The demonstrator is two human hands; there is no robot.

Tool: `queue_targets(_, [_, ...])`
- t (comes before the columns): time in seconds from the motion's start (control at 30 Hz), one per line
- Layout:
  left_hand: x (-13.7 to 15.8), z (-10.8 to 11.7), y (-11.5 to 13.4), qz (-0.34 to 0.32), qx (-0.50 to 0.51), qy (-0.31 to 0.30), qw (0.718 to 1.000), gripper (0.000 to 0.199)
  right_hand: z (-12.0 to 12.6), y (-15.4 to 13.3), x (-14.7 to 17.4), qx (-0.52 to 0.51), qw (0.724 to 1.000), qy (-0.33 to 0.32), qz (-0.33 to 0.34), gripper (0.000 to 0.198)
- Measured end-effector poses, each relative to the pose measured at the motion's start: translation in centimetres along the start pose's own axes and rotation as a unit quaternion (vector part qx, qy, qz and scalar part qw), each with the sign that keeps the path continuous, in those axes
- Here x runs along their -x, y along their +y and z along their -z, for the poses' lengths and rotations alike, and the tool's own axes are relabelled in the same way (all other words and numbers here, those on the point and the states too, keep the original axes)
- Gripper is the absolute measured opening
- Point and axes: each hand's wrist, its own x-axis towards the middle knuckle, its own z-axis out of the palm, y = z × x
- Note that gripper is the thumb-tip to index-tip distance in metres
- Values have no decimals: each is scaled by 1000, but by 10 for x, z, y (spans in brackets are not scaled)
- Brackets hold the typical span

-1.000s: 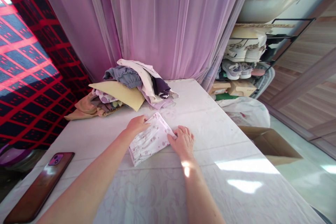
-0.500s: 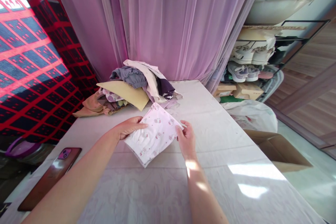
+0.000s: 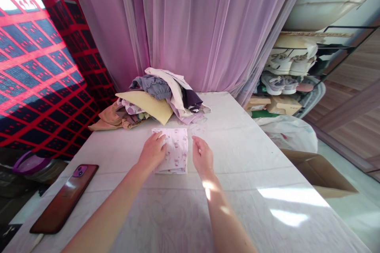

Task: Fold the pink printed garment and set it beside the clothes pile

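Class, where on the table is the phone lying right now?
In the head view, the phone lies at the table's left edge, left of the left hand and apart from the folded cloth.

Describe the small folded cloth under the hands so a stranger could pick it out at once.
On the white table before the purple curtain, a heap of clothes sits at the far end. Just in front of it lies the folded cloth, the left hand flat on it, the right hand beside it. Unlike the crumpled heap, it is a neat white rectangle with small pink prints.

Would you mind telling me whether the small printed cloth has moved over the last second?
Yes. The printed cloth was lifted, then laid flat again, now squared up and closer to the clothes pile, under the left hand.
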Motion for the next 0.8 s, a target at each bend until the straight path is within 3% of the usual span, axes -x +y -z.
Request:
queue_targets(0.13, [-23, -17, 14, 7, -28, -43, 999, 45, -38, -32, -25, 55, 994, -79, 52, 48])
queue_targets(0.3, [-23, -41, 5, 41, -15, -38, 998, 52, -70, -25, -27, 212, 954, -202, 57, 52])
queue_targets(0.43, [-17, -45, -2, 39, -9, -16, 999, 52, -65, -9, -16, 261, 939, -213, 63, 51])
queue_targets(0.8, [-2, -43, -23, 51, -6, -34, 998, 53, -48, 10, -11, 308, 930, -195, 37, 52])
